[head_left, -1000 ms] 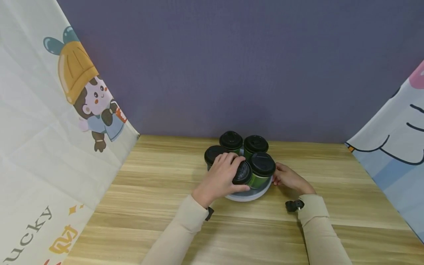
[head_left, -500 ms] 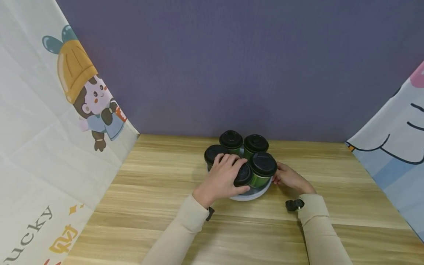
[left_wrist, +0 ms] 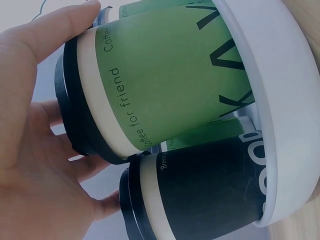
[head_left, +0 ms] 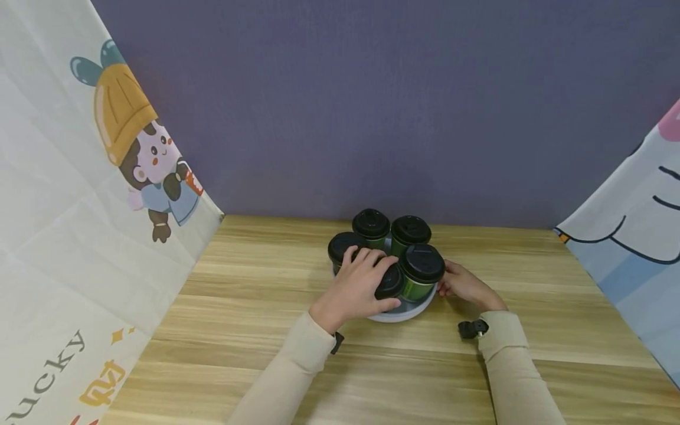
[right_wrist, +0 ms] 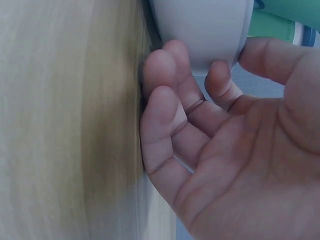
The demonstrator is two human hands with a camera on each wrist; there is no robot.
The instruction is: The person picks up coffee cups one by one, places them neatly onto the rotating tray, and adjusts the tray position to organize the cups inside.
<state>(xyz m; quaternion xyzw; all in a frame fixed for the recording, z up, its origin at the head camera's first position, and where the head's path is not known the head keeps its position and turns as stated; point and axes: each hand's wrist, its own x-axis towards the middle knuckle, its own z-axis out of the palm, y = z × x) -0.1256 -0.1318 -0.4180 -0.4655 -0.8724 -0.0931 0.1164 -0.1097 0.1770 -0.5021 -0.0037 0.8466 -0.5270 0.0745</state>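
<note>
Several paper coffee cups with black lids stand upright on a round white tray (head_left: 395, 317). My left hand (head_left: 355, 293) reaches over the front green cup (left_wrist: 165, 75) and grips it near its lid, thumb on one side and fingers on the other. Beside it, in the left wrist view, is a cup with a black sleeve (left_wrist: 210, 190). My right hand (head_left: 467, 289) is at the tray's right side, by the right front cup (head_left: 422, 265). In the right wrist view its thumb and curled fingers (right_wrist: 160, 107) hold the tray's rim, low by the table.
The wood-grain table (head_left: 239, 354) runs back to a dark purple panel (head_left: 340, 118). White printed cloths hang at the left (head_left: 48, 206) and right (head_left: 627, 236) sides. Two more lidded cups, a left one (head_left: 370, 224) and a right one (head_left: 411, 230), stand at the tray's back.
The front cups and the tray's front edge have shifted slightly to the right, mostly in the first half second. Both hands keep nearly the same places.
</note>
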